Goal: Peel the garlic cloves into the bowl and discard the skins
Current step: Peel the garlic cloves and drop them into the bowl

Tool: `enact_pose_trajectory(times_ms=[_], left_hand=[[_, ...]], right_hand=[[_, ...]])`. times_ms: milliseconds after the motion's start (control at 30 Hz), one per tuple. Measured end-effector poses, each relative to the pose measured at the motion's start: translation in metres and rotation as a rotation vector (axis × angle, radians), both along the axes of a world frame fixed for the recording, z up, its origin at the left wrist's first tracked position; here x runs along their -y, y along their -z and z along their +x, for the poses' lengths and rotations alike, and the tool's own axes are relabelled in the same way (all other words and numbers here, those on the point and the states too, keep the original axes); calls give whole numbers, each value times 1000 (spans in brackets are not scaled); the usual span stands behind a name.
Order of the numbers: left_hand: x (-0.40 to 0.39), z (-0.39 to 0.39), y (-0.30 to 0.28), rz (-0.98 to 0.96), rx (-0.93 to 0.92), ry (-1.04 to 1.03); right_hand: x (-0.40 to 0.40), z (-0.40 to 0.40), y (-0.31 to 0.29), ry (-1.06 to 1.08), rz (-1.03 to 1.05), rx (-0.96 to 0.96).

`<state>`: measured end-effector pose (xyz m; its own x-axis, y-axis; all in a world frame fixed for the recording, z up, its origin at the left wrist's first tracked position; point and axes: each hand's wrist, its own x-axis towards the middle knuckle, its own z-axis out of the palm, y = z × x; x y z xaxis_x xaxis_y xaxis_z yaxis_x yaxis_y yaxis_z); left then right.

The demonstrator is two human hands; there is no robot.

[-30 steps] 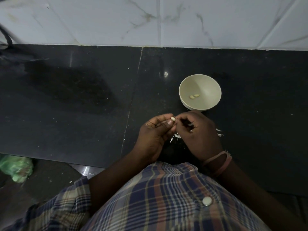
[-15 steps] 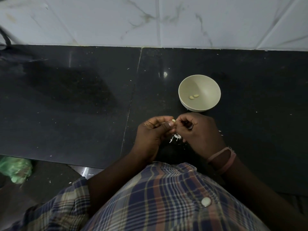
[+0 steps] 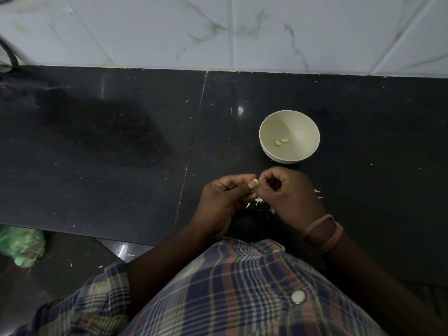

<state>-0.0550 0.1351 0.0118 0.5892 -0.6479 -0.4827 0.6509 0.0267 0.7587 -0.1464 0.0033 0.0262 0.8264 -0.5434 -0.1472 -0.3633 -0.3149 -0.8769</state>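
Observation:
A small pale garlic clove (image 3: 255, 182) is pinched between the thumb and fingers of my left hand (image 3: 224, 202). My right hand (image 3: 289, 194) meets it from the right, its fingertips curled and pinching at the clove's skin. Both hands hover over the black counter, just in front of a cream bowl (image 3: 300, 124). Two peeled cloves (image 3: 281, 141) lie in the bowl's bottom. White skin scraps (image 3: 254, 203) lie on the counter under and right of my hands.
The black stone counter (image 3: 121, 154) runs to a white marble-tiled wall (image 3: 218, 32) behind. A green plastic bag (image 3: 20, 246) lies on the floor at lower left, below the counter's front edge. A dark cable (image 3: 9, 54) shows at the far left.
My hands have stayed in place in front of the bowl, fingers working at the clove. My right hand's fingertips have closed in a little on the clove.

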Motion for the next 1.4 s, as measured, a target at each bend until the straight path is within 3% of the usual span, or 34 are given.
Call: enact_pose_trajectory(times_ms=[600, 733, 833, 1033, 1400], left_hand=[[1, -1, -3, -131, -265, -39], [1, 0, -7, -177, -338, -36], [1, 1, -9, -187, -362, -19], [2, 2, -7, -219, -390, -23], [5, 5, -6, -226, -378, -72]], right_hand=[[-11, 2, 2, 244, 714, 140], [-12, 3, 4, 249, 739, 146], [-9, 1, 4, 274, 649, 126], [-8, -1, 6, 258, 213, 95], [-8, 0, 10, 290, -2, 116]])
